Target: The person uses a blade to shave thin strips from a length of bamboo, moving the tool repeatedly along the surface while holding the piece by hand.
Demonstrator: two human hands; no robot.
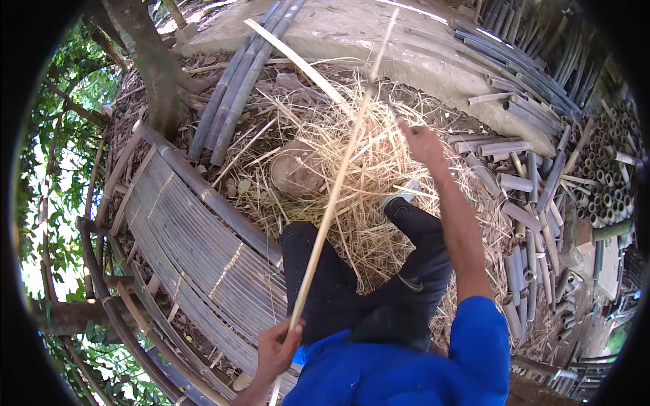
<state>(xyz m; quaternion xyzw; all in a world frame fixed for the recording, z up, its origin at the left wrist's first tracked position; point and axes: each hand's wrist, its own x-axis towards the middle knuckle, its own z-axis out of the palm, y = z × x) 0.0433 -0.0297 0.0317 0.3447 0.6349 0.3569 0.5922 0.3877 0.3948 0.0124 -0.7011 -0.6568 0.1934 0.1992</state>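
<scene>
A long, pale bamboo strip (336, 186) slants up from my lap to the far edge of the view. My left hand (276, 348) is closed around its near end, beside my left hip. Farther ahead, my right hand (422, 144) is closed to the right of the strip. A thin dark blade, apparently of a knife (391, 105), sticks out from it toward the strip; the handle is mostly hidden by the fingers. Beneath both lies a heap of bamboo shavings (379, 159), with a round wood block (296, 170) at its left.
A slatted bamboo bench (196, 233) stands at my left. Dark bamboo poles (237, 88) lean near a tree trunk (152, 74), and another pale strip (298, 62) crosses the heap's far side. Cut bamboo pieces (521, 183) and stacked tubes (602, 176) are piled on the right.
</scene>
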